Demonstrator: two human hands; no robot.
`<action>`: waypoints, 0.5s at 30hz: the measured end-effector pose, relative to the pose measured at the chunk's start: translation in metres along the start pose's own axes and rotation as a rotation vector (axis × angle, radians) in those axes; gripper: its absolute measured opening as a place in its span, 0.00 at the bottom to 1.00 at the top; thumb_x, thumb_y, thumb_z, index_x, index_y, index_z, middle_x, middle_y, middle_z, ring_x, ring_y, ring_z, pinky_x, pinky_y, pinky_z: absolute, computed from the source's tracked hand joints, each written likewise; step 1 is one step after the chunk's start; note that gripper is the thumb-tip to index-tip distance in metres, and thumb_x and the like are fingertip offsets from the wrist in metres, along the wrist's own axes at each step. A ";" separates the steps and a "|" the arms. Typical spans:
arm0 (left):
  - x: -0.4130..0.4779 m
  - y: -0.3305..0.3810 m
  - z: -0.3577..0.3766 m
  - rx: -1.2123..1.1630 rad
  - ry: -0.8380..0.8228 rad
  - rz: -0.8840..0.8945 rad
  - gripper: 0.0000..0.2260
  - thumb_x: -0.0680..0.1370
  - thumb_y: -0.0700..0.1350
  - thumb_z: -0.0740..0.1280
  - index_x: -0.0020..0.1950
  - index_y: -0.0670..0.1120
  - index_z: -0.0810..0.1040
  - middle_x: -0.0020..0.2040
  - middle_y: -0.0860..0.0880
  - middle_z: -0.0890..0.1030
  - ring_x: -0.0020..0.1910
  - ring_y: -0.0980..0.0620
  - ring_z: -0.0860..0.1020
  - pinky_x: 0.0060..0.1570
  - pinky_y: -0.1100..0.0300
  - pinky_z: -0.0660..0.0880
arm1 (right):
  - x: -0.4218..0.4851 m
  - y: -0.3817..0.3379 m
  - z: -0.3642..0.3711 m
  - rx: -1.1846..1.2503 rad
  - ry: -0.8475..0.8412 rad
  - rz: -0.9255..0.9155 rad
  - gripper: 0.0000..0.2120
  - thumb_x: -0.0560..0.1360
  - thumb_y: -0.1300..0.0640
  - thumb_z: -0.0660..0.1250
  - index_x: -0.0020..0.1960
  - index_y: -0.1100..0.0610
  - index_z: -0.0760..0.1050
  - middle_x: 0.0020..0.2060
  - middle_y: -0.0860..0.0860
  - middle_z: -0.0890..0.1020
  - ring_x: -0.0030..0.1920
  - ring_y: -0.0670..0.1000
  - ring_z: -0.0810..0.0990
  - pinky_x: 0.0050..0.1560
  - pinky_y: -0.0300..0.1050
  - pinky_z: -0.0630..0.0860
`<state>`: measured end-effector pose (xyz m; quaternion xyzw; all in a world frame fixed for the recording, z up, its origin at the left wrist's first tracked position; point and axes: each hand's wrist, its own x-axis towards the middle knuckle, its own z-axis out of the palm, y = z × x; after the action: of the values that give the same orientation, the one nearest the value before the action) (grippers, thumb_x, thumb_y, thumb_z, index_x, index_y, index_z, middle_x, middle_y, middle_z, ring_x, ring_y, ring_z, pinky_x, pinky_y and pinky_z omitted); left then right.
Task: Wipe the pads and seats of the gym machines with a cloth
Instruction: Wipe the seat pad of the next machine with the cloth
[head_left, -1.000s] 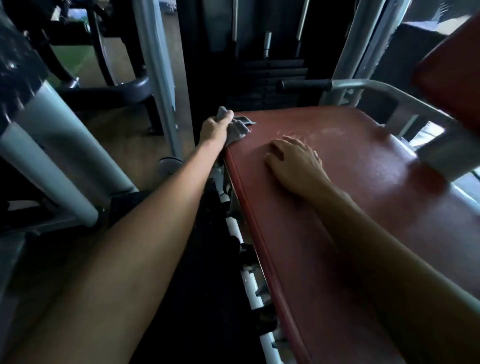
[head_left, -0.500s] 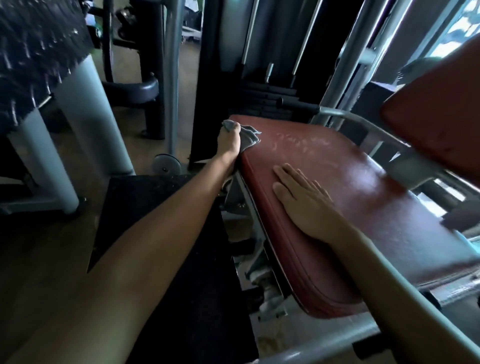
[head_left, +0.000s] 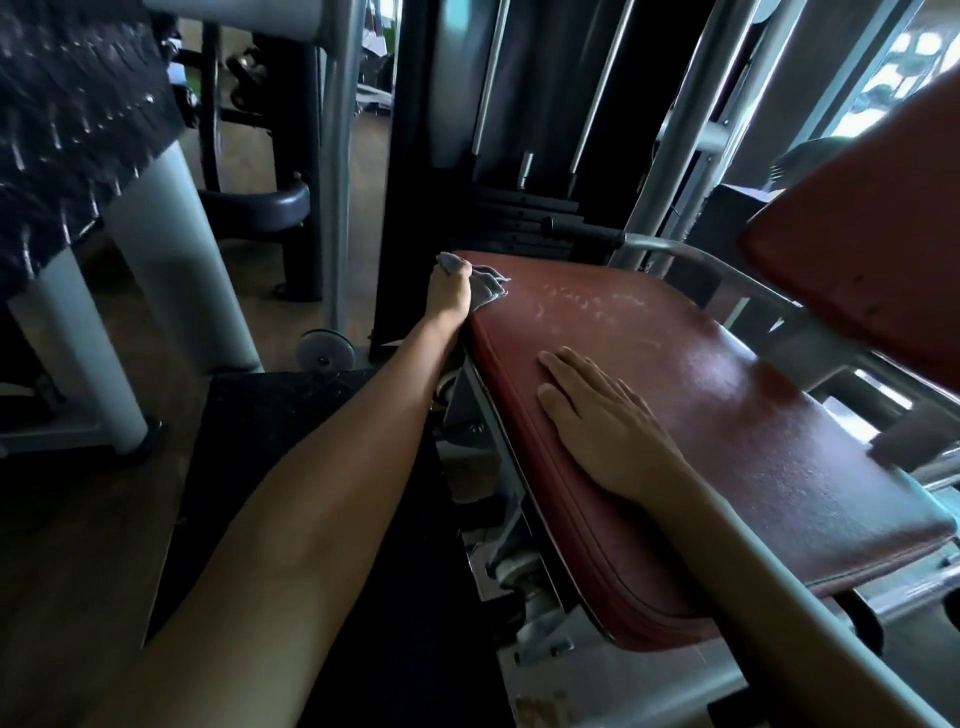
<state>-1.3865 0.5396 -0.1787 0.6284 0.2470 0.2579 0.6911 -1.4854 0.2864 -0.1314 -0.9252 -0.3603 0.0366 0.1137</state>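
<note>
Two bare forearms reach in from the bottom edge. The left one crosses over a black mat on the wooden floor. The right one lies over the near corner of the seat, a red, padded slab on a grey metal frame, its near left edge rounded and seamed.

The right hand rests flat on the seat near its left edge. Its fingers are straight and close together, pointing away and to the left, and it holds nothing.

Just past its fingertips, pale scuffs mark the red cover.

At the seat's far left corner the left hand is a fist round a grey cloth. The cloth is bunched, with one end poking out above the knuckles and the larger fold lying on the seat's corner to the right of the fist. The fist itself sits at the seat's edge, touching it.

Left of that arm, a small grey disc sits on the floor at the foot of an upright, and a thick pale leg of another machine slants down.

Beyond the seat, a black grip sticks out to the left from a curved grey bar. Behind it stands the dark weight stack with its thin rods. A second red pad tilts in from the right, above the seat's far side.
</note>
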 end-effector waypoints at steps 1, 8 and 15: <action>0.025 -0.018 0.003 -0.028 0.001 0.032 0.28 0.77 0.53 0.63 0.69 0.33 0.71 0.65 0.34 0.76 0.64 0.38 0.76 0.66 0.52 0.72 | 0.000 -0.001 0.000 0.002 0.005 -0.005 0.25 0.83 0.42 0.44 0.79 0.43 0.49 0.79 0.42 0.49 0.78 0.43 0.46 0.78 0.46 0.43; 0.084 -0.081 0.012 -0.081 -0.022 -0.012 0.42 0.63 0.62 0.64 0.63 0.28 0.70 0.55 0.28 0.79 0.53 0.33 0.80 0.60 0.40 0.77 | -0.001 0.000 0.002 0.014 0.034 -0.009 0.25 0.83 0.43 0.45 0.79 0.43 0.51 0.79 0.42 0.51 0.79 0.44 0.48 0.77 0.46 0.43; -0.017 -0.023 0.012 -0.131 0.025 0.039 0.22 0.83 0.47 0.59 0.71 0.32 0.66 0.56 0.39 0.79 0.51 0.46 0.80 0.54 0.59 0.75 | 0.001 0.003 0.002 0.035 0.070 -0.032 0.25 0.83 0.42 0.46 0.79 0.44 0.53 0.79 0.42 0.52 0.78 0.44 0.49 0.76 0.46 0.44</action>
<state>-1.3899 0.5174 -0.2004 0.5833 0.2259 0.2945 0.7226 -1.4833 0.2857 -0.1342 -0.9179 -0.3701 0.0087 0.1430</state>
